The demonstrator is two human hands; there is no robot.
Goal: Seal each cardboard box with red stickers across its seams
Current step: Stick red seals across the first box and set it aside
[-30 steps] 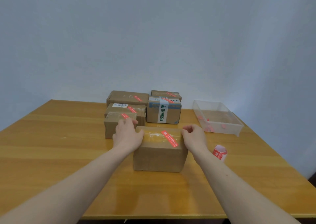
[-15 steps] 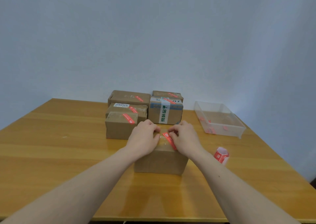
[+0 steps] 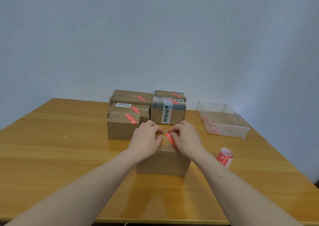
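Head view, items listed by size: wooden desk point(image 3: 51, 156) carrying all stock. Clear plastic tray point(image 3: 222, 129) sitting at the far right, holding small red scraps. Five sealed boxes point(image 3: 131, 98) standing grouped at the back, each already wearing a red strip. Nearest cardboard box point(image 3: 162, 163) standing at centre front, just ahead of that group, and serving as the current work piece. Left hand point(image 3: 146, 139) and right hand point(image 3: 186, 139) resting on its top with fingers curled; the left seems to be bearing down on the lid beside the strip, the right appears to be pinching or pressing the strip's near side, though whether either grip is truly holding anything cannot be told. Sticker roll point(image 3: 225, 157) standing on the desk to the right of the box, apart from it. Red sticker point(image 3: 170, 138) lying diagonally across the glossy taped seam on the box top, between the two hands. Handling note, as a judgement: rubbing outward from the seam line with firm fingertip pressure, while steadying the lid, should be flattening both ends without trapped wrinkles.
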